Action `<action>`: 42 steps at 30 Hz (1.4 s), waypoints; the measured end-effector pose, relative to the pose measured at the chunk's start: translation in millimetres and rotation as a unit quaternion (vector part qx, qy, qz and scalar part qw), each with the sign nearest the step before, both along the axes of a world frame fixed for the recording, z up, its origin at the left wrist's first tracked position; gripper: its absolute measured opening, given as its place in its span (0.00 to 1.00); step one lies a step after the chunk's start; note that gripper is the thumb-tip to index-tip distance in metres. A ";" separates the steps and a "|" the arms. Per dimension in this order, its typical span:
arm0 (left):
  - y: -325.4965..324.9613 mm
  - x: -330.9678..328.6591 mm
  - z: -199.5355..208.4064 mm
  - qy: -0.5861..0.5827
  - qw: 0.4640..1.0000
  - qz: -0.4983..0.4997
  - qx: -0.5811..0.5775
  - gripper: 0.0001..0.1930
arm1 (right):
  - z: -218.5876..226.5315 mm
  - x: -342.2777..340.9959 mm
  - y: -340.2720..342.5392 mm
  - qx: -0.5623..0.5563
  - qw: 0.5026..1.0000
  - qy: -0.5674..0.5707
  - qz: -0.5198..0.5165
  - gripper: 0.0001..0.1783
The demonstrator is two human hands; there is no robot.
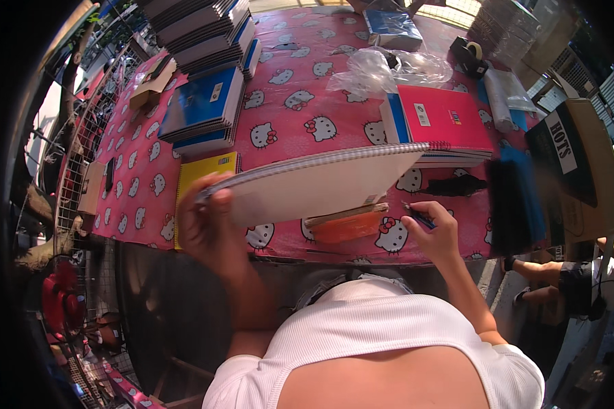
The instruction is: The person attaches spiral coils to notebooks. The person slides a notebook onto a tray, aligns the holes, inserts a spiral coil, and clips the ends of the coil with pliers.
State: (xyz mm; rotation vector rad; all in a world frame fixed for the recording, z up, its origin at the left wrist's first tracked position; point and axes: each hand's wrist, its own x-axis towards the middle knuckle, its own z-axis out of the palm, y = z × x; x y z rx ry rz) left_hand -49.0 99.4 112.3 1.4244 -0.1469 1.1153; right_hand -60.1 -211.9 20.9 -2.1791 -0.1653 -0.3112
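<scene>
My left hand [211, 215] grips a spiral notebook [320, 184] by its left end. The notebook is tilted up off the table, its plain white back toward me and its coil along the upper edge. My right hand [433, 232] is closed around a small dark tool [419, 215] with a metallic tip; its exact kind is hard to make out. Under the notebook's lower edge lies an orange bundle [348, 226] with brown paper edges. A yellow spiral notebook [208, 165] lies beside my left hand, partly hidden by it. Red-covered notebooks [447, 119] are stacked beyond the lifted one.
Tall stacks of blue notebooks [205, 102] stand at the far left. Clear plastic wrap [396, 71], a blue packet [392, 28] and a black tape dispenser [469, 56] lie at the back. A cardboard box [580, 170] stands at right. Pink patterned cloth [286, 126] covers the table.
</scene>
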 end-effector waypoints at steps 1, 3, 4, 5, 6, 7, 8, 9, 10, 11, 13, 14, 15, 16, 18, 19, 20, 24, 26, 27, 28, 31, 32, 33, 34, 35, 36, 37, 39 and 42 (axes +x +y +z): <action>34.9 -1.6 8.0 -0.065 0.992 0.102 0.044 0.13 | -29.6 1.2 -19.6 -0.087 0.995 -0.027 -0.031 0.18; 73.7 -18.2 52.7 -0.160 0.970 0.167 0.071 0.13 | -69.1 -5.4 -48.6 -0.198 0.979 -0.054 0.008 0.17; 105.6 -26.9 62.5 -0.196 0.964 0.141 0.109 0.14 | -77.0 -4.1 -55.2 -0.313 0.945 -0.083 0.035 0.16; 141.8 -28.2 70.8 -0.207 0.930 0.225 0.204 0.14 | -71.3 4.0 -51.6 -0.311 0.946 -0.088 0.042 0.16; 149.5 -18.8 77.5 -0.161 0.921 0.247 0.254 0.13 | -56.6 12.9 -42.9 -0.195 0.980 -0.023 0.036 0.14; 155.7 -5.8 84.1 -0.118 0.907 0.264 0.305 0.13 | -46.3 21.2 -34.6 -0.076 0.996 0.045 0.023 0.13; 143.4 15.7 89.7 -0.024 0.924 0.223 0.308 0.11 | -37.7 35.0 -26.8 -0.076 0.996 0.045 0.020 0.13; 149.1 36.8 78.7 0.094 0.882 0.204 0.414 0.09 | -28.8 52.8 -21.6 -0.068 0.998 -0.007 -0.008 0.12; 162.8 76.2 45.2 0.117 0.890 0.121 0.423 0.07 | -24.4 66.0 -19.6 -0.066 0.995 -0.059 -0.037 0.10; 171.1 101.3 16.1 0.169 0.886 0.067 0.427 0.06 | -21.2 74.7 -17.9 -0.064 0.995 -0.062 -0.035 0.10; 195.1 131.0 -47.0 0.203 0.825 0.066 0.523 0.10 | -19.4 89.6 -13.0 -0.088 0.990 -0.107 0.001 0.09; 206.2 131.9 -86.8 0.261 0.779 0.121 0.557 0.14 | -20.3 94.2 -14.0 -0.085 0.990 -0.109 0.004 0.09; 214.6 126.7 -123.9 0.317 0.727 0.173 0.584 0.18 | -21.3 98.5 -19.9 -0.106 0.987 -0.120 -0.001 0.09; 221.2 118.1 -155.1 0.385 0.688 0.177 0.589 0.21 | -22.6 102.6 -27.2 -0.125 0.984 -0.130 -0.007 0.09; 219.3 110.9 -181.9 0.450 0.647 0.172 0.591 0.23 | -29.5 114.6 -48.4 -0.134 0.984 -0.116 -0.024 0.09; 209.4 109.6 -188.6 0.482 0.655 0.144 0.564 0.23 | -31.2 121.8 -58.2 -0.187 0.973 -0.130 -0.029 0.10; 203.8 109.7 -191.1 0.513 0.660 0.119 0.537 0.23 | -29.2 128.9 -63.5 -0.236 0.960 -0.144 -0.033 0.10; 200.1 116.4 -191.0 0.489 0.690 0.085 0.527 0.23 | -15.8 152.7 -59.6 -0.354 0.927 -0.119 0.046 0.19; 192.7 124.7 -188.5 0.455 0.692 0.078 0.555 0.22 | -17.4 164.3 -61.3 -0.360 0.925 -0.086 0.086 0.22; 189.8 128.0 -186.4 0.453 0.693 0.075 0.556 0.22 | -19.2 167.8 -63.5 -0.364 0.921 -0.052 0.126 0.25; 189.9 131.2 -186.1 0.456 0.688 0.079 0.559 0.22 | -19.7 171.1 -64.8 -0.366 0.921 -0.052 0.124 0.25; 195.3 142.0 -187.6 0.442 0.682 0.094 0.575 0.23 | -18.4 176.4 -67.7 -0.374 0.915 -0.026 0.149 0.27; 199.1 145.2 -190.1 0.426 0.680 0.104 0.588 0.23 | -12.8 175.0 -63.2 -0.383 0.910 -0.045 0.151 0.26; 205.6 144.4 -191.0 0.424 0.680 0.098 0.590 0.23 | -9.2 175.0 -58.4 -0.392 0.905 -0.063 0.152 0.24; 208.5 143.5 -195.8 0.422 0.686 0.086 0.587 0.24 | -10.5 177.4 -60.1 -0.398 0.905 -0.054 0.141 0.24; 208.8 143.7 -199.8 0.418 0.693 0.074 0.583 0.24 | -14.3 183.5 -62.4 -0.397 0.901 -0.046 0.168 0.23; 208.8 143.0 -200.5 0.410 0.697 0.060 0.585 0.24 | -16.3 187.7 -64.4 -0.396 0.897 -0.037 0.194 0.22; 209.9 139.2 -197.9 0.404 0.696 0.074 0.589 0.24 | -15.9 189.1 -62.7 -0.395 0.895 -0.053 0.199 0.20; 197.8 138.3 -192.5 0.399 0.697 0.087 0.589 0.24 | -16.2 189.7 -57.5 -0.399 0.891 -0.069 0.205 0.19; 146.4 134.8 -152.2 0.359 0.875 -0.067 0.319 0.22 | -27.0 193.3 -59.7 -0.404 0.881 -0.101 0.222 0.18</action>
